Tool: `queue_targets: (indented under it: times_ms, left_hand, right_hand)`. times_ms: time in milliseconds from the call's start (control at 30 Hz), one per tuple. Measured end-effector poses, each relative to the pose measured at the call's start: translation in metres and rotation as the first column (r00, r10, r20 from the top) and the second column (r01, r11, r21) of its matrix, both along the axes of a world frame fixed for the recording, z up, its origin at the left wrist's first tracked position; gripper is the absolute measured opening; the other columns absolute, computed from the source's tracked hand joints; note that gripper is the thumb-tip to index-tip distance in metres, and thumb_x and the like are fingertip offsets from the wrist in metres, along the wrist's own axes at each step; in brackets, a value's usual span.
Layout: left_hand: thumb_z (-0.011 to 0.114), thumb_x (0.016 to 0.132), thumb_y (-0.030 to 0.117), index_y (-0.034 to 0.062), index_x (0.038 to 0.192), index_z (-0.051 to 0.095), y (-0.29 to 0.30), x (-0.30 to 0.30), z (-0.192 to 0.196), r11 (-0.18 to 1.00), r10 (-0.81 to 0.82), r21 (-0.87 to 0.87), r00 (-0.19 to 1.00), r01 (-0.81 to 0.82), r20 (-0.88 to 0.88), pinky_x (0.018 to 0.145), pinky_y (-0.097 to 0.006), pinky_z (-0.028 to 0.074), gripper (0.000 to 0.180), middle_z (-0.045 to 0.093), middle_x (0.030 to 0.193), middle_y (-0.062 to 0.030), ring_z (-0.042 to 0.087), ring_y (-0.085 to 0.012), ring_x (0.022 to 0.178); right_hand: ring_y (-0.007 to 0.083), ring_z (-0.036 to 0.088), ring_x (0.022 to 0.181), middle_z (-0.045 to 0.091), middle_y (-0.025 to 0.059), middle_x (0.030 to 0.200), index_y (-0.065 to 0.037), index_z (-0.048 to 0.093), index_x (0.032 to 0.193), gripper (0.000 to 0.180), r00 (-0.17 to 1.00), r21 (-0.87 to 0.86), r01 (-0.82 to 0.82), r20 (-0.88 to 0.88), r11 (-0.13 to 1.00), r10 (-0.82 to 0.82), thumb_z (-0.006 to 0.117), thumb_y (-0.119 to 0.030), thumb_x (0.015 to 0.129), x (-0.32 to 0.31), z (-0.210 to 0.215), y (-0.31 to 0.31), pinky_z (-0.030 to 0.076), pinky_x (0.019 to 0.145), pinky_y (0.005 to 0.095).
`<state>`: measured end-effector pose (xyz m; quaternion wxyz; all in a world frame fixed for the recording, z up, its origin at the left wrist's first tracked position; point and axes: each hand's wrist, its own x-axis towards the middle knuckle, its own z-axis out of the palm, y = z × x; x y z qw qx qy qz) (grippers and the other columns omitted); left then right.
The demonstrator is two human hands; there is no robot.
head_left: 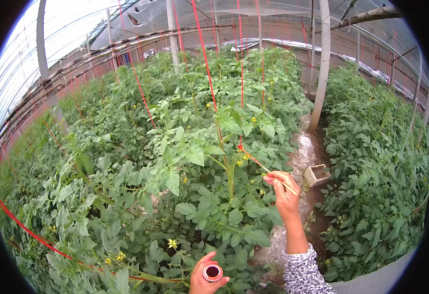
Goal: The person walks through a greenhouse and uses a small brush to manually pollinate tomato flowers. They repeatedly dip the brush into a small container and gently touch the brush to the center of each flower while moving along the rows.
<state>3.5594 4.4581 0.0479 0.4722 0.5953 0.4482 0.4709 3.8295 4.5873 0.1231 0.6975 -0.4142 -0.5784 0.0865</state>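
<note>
My right hand (286, 198) pinches a thin brush (257, 163) with a pale handle and a red-stained front part. Its red tip is beside a cluster of yellow tomato flowers (245, 157) on an upright plant; I cannot tell whether they touch. Low in the view, my left hand (200, 278) is wrapped round a small open jar (213, 272) of dark red liquid. Just above the jar stands another yellow flower (172, 243). The plant's thick green stem (230, 180) rises along a red string (208, 63).
Dense tomato plants (376, 161) also line the right side. Between the rows runs a dirt path (302, 152) with a pale box-shaped block (317, 175) on it. A grey post (320, 73) stands by the path. A red cord (25, 228) crosses the lower left.
</note>
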Motion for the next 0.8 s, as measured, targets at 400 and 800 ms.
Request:
queue_targets:
  times_ms: [400, 800]
  left_hand:
    - [0.09, 0.057, 0.018, 0.0017, 0.101, 0.058, 0.013, -0.003, -0.01, 0.985, -0.053, 0.158, 0.996, 0.064, -0.074, 0.095, -0.038, 0.043, 0.057, 0.053, 0.126, -0.022, 0.053, -0.0288, 0.117]
    - [0.089, 0.058, 0.019, 0.0011, 0.101, 0.058, 0.015, -0.006, -0.012, 0.987, -0.055, 0.145, 0.996, 0.064, -0.071, 0.096, -0.038, 0.043, 0.057, 0.052, 0.127, -0.0211, 0.053, -0.0285, 0.117]
  right_hand:
    - [0.0231, 0.066, 0.086, 0.06, 0.0151, 0.099, 0.007, 0.059, 0.102, 0.015, 0.997, 0.052, 0.057, -0.049, 0.997, -0.054, 0.05, -0.001, 0.093, 0.002, -0.008, -0.035, 0.055, 0.077, 0.0314]
    - [0.0244, 0.066, 0.084, 0.059, 0.0166, 0.099, 0.008, 0.058, 0.103, 0.017, 0.999, 0.058, 0.049, -0.008, 0.997, -0.049, 0.05, -0.005, 0.094, -0.004, -0.009, -0.038, 0.056, 0.077, 0.0334]
